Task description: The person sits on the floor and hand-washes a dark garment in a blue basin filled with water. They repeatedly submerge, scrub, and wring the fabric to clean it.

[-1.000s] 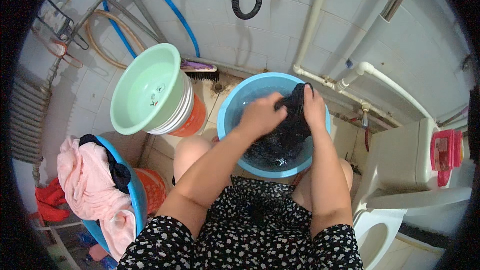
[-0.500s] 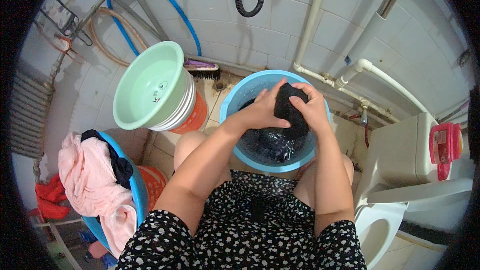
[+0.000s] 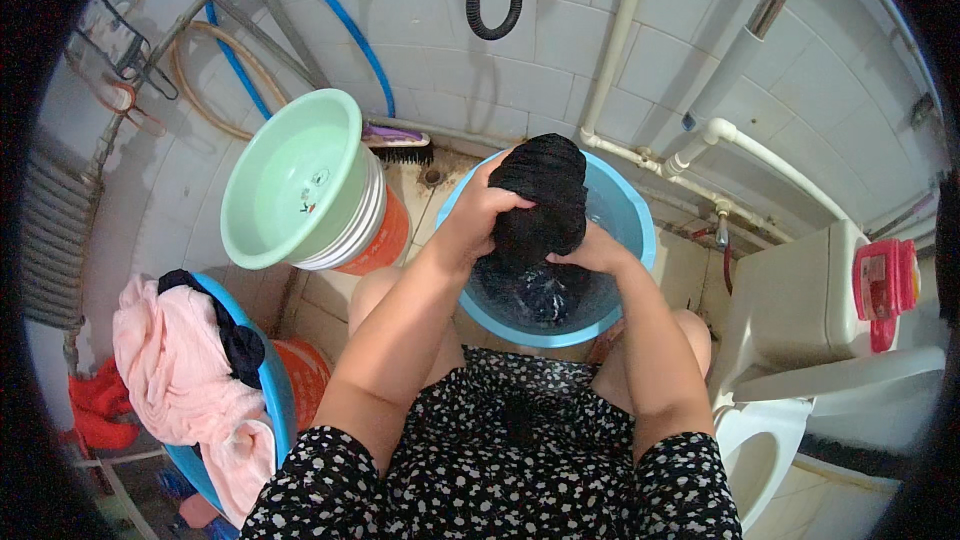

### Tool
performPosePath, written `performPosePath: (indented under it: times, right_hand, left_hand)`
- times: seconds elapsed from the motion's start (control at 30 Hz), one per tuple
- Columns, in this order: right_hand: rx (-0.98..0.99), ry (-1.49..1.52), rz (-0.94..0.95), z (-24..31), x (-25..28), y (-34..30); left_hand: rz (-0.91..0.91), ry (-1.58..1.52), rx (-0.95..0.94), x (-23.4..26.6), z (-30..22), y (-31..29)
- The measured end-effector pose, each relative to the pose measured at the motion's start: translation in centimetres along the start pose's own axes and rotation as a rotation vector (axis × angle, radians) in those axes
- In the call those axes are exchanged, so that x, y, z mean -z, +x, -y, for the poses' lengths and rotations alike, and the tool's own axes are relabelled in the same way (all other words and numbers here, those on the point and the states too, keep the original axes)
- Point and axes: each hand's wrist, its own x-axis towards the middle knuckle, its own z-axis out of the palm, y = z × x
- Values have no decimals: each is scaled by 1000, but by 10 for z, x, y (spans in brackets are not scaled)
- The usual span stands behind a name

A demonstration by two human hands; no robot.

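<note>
1. Clock reference: 12 o'clock is the top of the head view, away from the wearer.
2. Left hand (image 3: 484,212): grasps the black cloth (image 3: 542,186) along its 8-to-9 o'clock edge. The thumb lies across the near face; the other fingers are mostly hidden behind the fabric. From this hand, the bulk of the cloth lies toward 2 o'clock.
3. Black cloth: bunched and held over the blue basin (image 3: 541,339). The long axis runs roughly from 12 to 6 o'clock. The upper end overlaps the basin's far rim in view; contact there cannot be determined. The lower end reaches toward dark material in the bowl; whether both are one piece cannot be determined.
4. Hand proximity: both hands touch the cloth. The left hand is nearer its middle; the right is nearer its lower end.
5. Right hand (image 3: 597,249): fingertips engage the cloth at its 5 o'clock edge; how firmly they close cannot be determined. From this hand, the bulk lies toward 10 o'clock.
</note>
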Motion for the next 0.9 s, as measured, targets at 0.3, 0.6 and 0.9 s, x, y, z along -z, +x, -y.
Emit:
performPosePath:
  times: [0.3,0.6,0.9]
  right_hand:
    - [47,109,-814,26,14,-1]
    - [637,-7,-1273,104,26,-31]
    - [80,-406,-925,6,4,8]
  left_hand:
    - [-162,-358,-91,44,-25,-5]
    - [-342,-298,120,52,-10,13]
    - [-655,373,231,75,49,41]
